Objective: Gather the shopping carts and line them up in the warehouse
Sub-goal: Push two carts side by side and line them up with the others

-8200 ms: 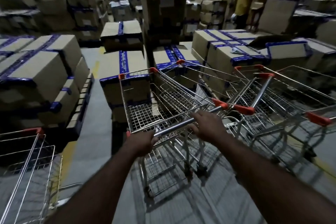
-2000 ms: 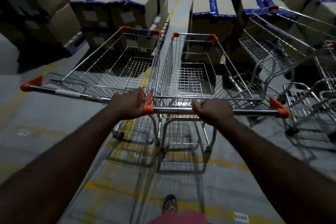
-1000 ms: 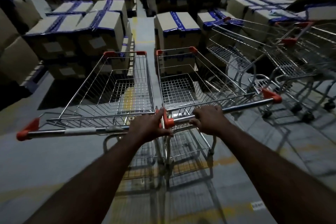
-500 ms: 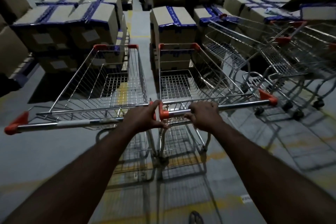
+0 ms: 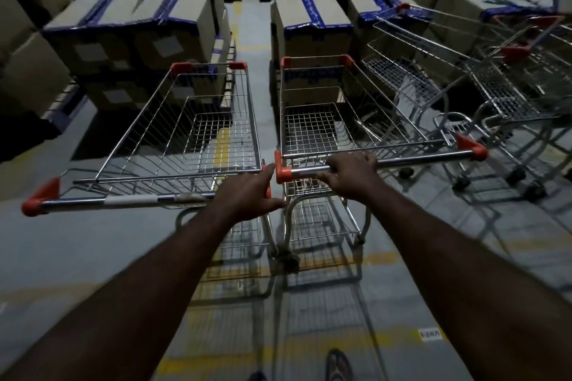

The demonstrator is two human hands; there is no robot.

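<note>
Two empty wire shopping carts with orange corner caps stand side by side in front of me, noses toward the box stacks. My left hand [image 5: 249, 195] grips the right end of the left cart's handle bar [image 5: 123, 199]. The left cart's basket [image 5: 198, 133] is wide. My right hand [image 5: 351, 171] is closed over the left part of the right cart's handle bar [image 5: 424, 159]; that right cart [image 5: 312, 130] is narrower. Two more carts [image 5: 411, 71], [image 5: 526, 80] stand at an angle to the right.
Cardboard boxes [image 5: 161, 21] taped in blue are stacked on pallets ahead and to the left, and another stack [image 5: 309, 24] rises just beyond the right cart. A narrow aisle [image 5: 250, 34] with a yellow floor line runs between them. My sandalled foot [image 5: 339, 366] shows at the bottom.
Both carts have stayed side by side with my hands on their handles. The view has tipped down slightly, and the right cart's handle now lies a little farther forward than the left one.
</note>
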